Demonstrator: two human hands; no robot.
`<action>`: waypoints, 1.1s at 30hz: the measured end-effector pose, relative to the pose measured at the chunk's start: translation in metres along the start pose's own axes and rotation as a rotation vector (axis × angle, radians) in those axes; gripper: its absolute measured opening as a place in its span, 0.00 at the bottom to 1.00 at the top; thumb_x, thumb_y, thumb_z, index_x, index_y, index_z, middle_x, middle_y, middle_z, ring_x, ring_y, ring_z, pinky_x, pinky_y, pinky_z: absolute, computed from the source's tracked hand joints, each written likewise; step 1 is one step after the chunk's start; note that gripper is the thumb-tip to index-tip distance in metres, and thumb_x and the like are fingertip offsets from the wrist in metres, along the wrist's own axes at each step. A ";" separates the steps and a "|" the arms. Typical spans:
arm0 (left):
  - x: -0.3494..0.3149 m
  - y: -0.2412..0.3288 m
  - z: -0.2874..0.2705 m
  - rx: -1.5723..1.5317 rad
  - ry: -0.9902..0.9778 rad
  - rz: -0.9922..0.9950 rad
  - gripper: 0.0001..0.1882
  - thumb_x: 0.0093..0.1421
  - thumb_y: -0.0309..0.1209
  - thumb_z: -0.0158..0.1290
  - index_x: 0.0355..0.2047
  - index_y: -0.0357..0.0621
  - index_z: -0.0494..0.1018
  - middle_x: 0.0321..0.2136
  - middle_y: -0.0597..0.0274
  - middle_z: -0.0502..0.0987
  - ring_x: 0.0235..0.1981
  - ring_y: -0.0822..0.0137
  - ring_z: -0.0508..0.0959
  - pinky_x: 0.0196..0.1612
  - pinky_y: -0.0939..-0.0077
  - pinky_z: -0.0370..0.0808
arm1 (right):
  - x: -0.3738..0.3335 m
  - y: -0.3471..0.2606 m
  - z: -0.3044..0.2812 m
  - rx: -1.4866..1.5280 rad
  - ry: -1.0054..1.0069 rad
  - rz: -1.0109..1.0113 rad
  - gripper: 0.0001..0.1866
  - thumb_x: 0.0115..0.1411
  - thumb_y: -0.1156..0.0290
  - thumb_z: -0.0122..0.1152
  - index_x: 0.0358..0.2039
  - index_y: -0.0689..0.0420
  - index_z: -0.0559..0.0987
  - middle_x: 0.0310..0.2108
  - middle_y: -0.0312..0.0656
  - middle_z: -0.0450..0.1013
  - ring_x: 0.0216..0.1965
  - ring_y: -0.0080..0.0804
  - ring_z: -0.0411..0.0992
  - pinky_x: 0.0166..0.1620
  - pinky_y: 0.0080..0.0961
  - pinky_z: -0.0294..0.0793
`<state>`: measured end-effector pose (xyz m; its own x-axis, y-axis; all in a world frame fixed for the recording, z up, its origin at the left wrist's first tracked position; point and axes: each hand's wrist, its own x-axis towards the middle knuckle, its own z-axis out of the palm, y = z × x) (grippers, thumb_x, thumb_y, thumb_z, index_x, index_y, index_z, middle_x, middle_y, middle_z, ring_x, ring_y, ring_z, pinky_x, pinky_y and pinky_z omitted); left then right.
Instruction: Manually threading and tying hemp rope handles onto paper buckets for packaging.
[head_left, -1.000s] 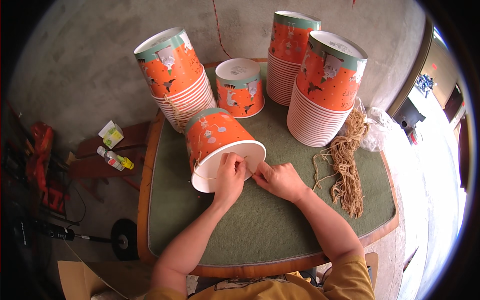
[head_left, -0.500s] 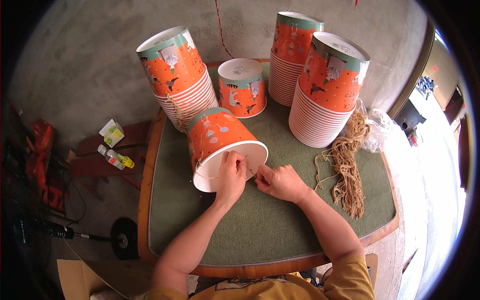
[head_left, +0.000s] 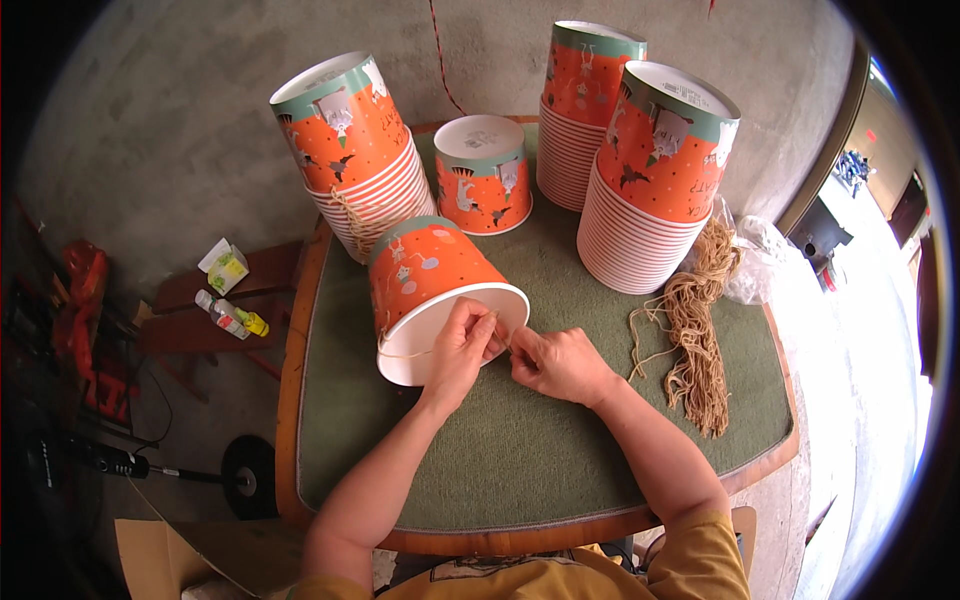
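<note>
An orange paper bucket (head_left: 440, 268) with a green base band lies tilted on its side, its white mouth toward me. A thin tan cord (head_left: 408, 355) runs across the inside of the mouth from the left side of the rim. My left hand (head_left: 462, 350) reaches into the mouth, fingertips pinched on the cord near the right side of the rim. Just outside that rim my right hand (head_left: 558, 362) is closed, thumb and forefinger together on the cord's end. Most of the cord between the hands is hidden by the fingers.
Upside-down bucket stacks stand at the back left (head_left: 350, 140), back right (head_left: 590, 110) and right (head_left: 655, 180). A single bucket (head_left: 483, 180) stands between them. A bundle of tan cords (head_left: 700, 340) and a clear plastic bag (head_left: 757, 262) lie on the green-topped table (head_left: 560, 470).
The bucket has shifted slightly left and turned a little. My left hand has moved a little left with it, while my right hand stays almost in place.
</note>
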<state>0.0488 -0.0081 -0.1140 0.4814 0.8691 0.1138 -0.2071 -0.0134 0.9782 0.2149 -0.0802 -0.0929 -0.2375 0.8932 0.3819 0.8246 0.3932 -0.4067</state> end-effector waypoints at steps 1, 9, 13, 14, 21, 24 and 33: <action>0.001 -0.002 -0.001 0.014 -0.032 -0.007 0.05 0.70 0.30 0.46 0.36 0.44 0.65 0.27 0.69 0.71 0.26 0.81 0.70 0.30 0.84 0.70 | 0.000 0.000 0.000 0.000 0.000 0.000 0.07 0.51 0.71 0.60 0.29 0.54 0.71 0.17 0.42 0.73 0.19 0.43 0.74 0.24 0.37 0.73; 0.001 0.003 0.005 0.617 -0.108 0.164 0.04 0.67 0.26 0.47 0.39 0.40 0.63 0.29 0.53 0.74 0.30 0.59 0.77 0.37 0.67 0.74 | 0.002 0.000 -0.001 0.104 -0.094 0.144 0.09 0.53 0.67 0.58 0.32 0.55 0.71 0.20 0.45 0.75 0.23 0.47 0.76 0.29 0.43 0.75; -0.001 0.001 0.008 0.581 -0.060 0.149 0.05 0.66 0.25 0.48 0.37 0.39 0.62 0.29 0.48 0.73 0.32 0.50 0.76 0.37 0.61 0.73 | 0.002 -0.004 -0.003 0.153 -0.113 0.223 0.10 0.53 0.66 0.59 0.33 0.56 0.72 0.22 0.45 0.76 0.25 0.47 0.77 0.32 0.42 0.76; -0.001 0.001 0.007 0.611 -0.069 0.168 0.05 0.65 0.25 0.47 0.37 0.39 0.62 0.29 0.48 0.72 0.32 0.49 0.76 0.37 0.60 0.72 | 0.003 -0.006 -0.004 0.168 -0.112 0.234 0.10 0.53 0.66 0.59 0.33 0.56 0.73 0.22 0.45 0.76 0.25 0.46 0.77 0.32 0.42 0.76; -0.005 0.004 -0.001 0.735 -0.157 0.274 0.07 0.61 0.21 0.49 0.37 0.38 0.61 0.33 0.47 0.71 0.37 0.47 0.74 0.39 0.58 0.71 | 0.004 -0.009 -0.006 0.238 -0.116 0.296 0.09 0.54 0.66 0.58 0.33 0.56 0.74 0.23 0.45 0.77 0.26 0.46 0.77 0.33 0.40 0.76; -0.007 0.004 -0.002 0.732 -0.177 0.275 0.09 0.60 0.20 0.50 0.37 0.38 0.61 0.35 0.48 0.71 0.37 0.46 0.74 0.39 0.57 0.72 | 0.004 -0.009 -0.002 0.291 -0.074 0.328 0.09 0.54 0.66 0.58 0.33 0.57 0.75 0.22 0.43 0.77 0.25 0.43 0.77 0.33 0.37 0.77; -0.012 0.003 0.000 0.876 -0.130 0.269 0.08 0.57 0.22 0.54 0.35 0.40 0.66 0.34 0.52 0.72 0.35 0.48 0.75 0.38 0.57 0.73 | 0.006 -0.015 0.000 0.405 -0.065 0.436 0.08 0.58 0.66 0.58 0.32 0.58 0.76 0.20 0.41 0.77 0.23 0.39 0.78 0.33 0.33 0.77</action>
<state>0.0422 -0.0181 -0.1121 0.6134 0.7207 0.3232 0.3662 -0.6220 0.6921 0.2014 -0.0802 -0.0844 0.0373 0.9974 0.0621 0.5948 0.0278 -0.8034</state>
